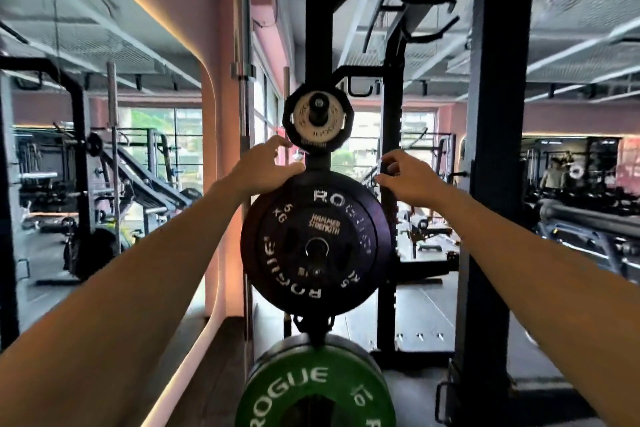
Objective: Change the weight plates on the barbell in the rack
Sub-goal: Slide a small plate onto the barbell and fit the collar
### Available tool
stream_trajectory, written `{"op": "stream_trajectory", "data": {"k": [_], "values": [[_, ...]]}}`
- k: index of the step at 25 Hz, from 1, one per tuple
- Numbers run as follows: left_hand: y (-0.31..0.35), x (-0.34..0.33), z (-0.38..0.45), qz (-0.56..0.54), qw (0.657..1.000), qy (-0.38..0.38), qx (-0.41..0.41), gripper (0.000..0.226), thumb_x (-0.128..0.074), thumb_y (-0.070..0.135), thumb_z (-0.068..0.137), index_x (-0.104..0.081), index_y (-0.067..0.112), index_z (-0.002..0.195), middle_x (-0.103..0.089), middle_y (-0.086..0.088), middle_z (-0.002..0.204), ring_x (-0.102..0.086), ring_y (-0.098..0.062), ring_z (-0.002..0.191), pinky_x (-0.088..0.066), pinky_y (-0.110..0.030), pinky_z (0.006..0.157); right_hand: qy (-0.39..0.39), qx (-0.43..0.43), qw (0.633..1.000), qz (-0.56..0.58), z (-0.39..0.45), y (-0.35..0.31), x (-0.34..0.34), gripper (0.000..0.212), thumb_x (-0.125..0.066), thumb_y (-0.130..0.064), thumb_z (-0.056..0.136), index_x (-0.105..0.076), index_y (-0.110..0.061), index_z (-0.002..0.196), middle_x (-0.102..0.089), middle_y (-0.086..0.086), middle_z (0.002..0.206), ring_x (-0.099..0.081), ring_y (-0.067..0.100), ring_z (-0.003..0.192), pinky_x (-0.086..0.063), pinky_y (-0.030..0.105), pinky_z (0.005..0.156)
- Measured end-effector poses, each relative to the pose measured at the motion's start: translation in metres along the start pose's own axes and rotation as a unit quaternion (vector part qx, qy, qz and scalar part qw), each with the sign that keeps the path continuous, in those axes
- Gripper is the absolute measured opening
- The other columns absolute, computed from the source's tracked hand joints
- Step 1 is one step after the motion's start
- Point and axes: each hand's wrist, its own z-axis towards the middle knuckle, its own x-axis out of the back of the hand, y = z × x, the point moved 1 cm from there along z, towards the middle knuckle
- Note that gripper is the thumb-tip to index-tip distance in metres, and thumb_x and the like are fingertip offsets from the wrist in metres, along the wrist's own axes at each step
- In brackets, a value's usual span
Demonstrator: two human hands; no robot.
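Green plate [313,388] is seen at bottom centre. Above it, mid-frame, the black plate [317,239] is touched at its top by the left hand [265,168], fingers loose; the right hand [407,178] hangs open, apart. Lifted one-handed, it could slip.

Dim interior, bright backlit windows [162,146], soft blur, wide-angle edge bending
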Motion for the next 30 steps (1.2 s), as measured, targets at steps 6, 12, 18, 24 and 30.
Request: {"op": "stream_trajectory", "data": {"k": [6, 12, 18, 24, 30], "values": [[0.019, 0.015, 0.048, 0.011, 0.999, 0.039, -0.022, 0.051, -0.065, 0.042, 0.090, -0.049, 0.020, 0.133, -0.056, -0.012, 0.129, -0.052, -0.022, 0.107, -0.036, -0.029, 0.083, 0.032, 0.037, 0.999, -0.002, 0.053, -0.007, 0.033, 0.046, -0.060, -0.030, 0.092, -0.045, -0.013, 0.133, -0.053, 0.013, 0.133, -0.053, 0.024, 0.105, -0.036, 0.027, 0.082], [-0.013, 0.005, 0.101, 0.069, 0.996, 0.059, -0.004, 0.052, -0.063, 0.039, 0.090, -0.048, 0.015, 0.133, -0.062, -0.011, 0.105, -0.055, -0.023, 0.092, -0.042, -0.033, 0.080, 0.041, 0.046, 0.998, -0.021, 0.112, 0.005, 0.021, 0.043, -0.056, -0.029, 0.095, -0.046, -0.009, 0.132, -0.061, 0.009, 0.111, -0.058, 0.026, 0.101, -0.043, 0.033, 0.085], [-0.063, -0.025, 0.175, 0.077, 0.995, 0.066, -0.001, 0.045, -0.055, 0.036, 0.096, -0.050, 0.009, 0.132, -0.065, -0.013, 0.106, -0.058, -0.024, 0.090, -0.044, -0.033, 0.078, 0.047, 0.043, 0.997, -0.039, 0.187, 0.018, -0.022, 0.043, -0.052, -0.031, 0.097, -0.047, -0.009, 0.133, -0.060, 0.011, 0.120, -0.055, 0.023, 0.100, -0.037, 0.028, 0.084], [-0.082, -0.051, 0.239, 0.084, 0.995, 0.052, -0.028, 0.040, -0.044, 0.034, 0.102, -0.057, 0.002, 0.122, -0.064, -0.016, 0.117, -0.059, -0.032, 0.109, -0.040, -0.029, 0.081, 0.055, 0.056, 0.996, -0.031, 0.250, 0.015, -0.052, 0.035, -0.050, -0.027, 0.099, -0.060, 0.003, 0.113, -0.065, 0.020, 0.103, -0.062, 0.033, 0.089, -0.048, 0.036, 0.074], [-0.083, -0.064, 0.268, 0.064, 0.996, 0.058, -0.016, 0.046, -0.042, 0.037, 0.102, -0.065, -0.001, 0.110, -0.068, -0.019, 0.106, -0.063, -0.034, 0.099, -0.049, -0.034, 0.082, 0.047, 0.037, 0.998, 0.029, 0.276, 0.012, -0.070, 0.036, -0.046, -0.029, 0.100, -0.062, 0.003, 0.100, -0.062, 0.017, 0.087, -0.063, 0.032, 0.072, -0.048, 0.031, 0.052]]}}
